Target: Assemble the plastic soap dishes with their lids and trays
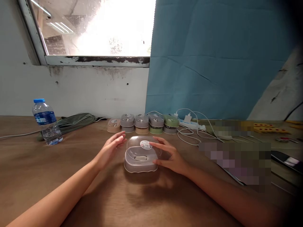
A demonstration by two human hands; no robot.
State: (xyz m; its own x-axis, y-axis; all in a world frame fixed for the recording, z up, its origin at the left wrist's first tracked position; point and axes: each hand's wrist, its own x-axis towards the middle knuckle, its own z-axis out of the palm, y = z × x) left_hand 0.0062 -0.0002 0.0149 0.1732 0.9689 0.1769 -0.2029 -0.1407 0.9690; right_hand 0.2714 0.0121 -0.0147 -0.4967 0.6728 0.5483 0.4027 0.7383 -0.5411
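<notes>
A lidded plastic box (pixel 141 165) is in the middle of the table in front of me. It has a pale grey-pink base and a see-through lid (pixel 134 144) with a round white sticker. The lid looks a little off line with the base. From the right side, my right hand (pixel 171 154) grips the box, with fingers over the lid by the sticker and the thumb at the front right corner. My left hand (pixel 110 149) is just left of the box, fingers stretched out and apart from it, holding nothing.
Several similar boxes (pixel 141 123), mostly stacked in pairs, line the back of the table (pixel 94 201). A water bottle (pixel 47 123) and a grey-green cloth item (pixel 78 122) are at left. A power strip (pixel 190 124) with white cables sits behind right; a phone (pixel 286 159) lies far right.
</notes>
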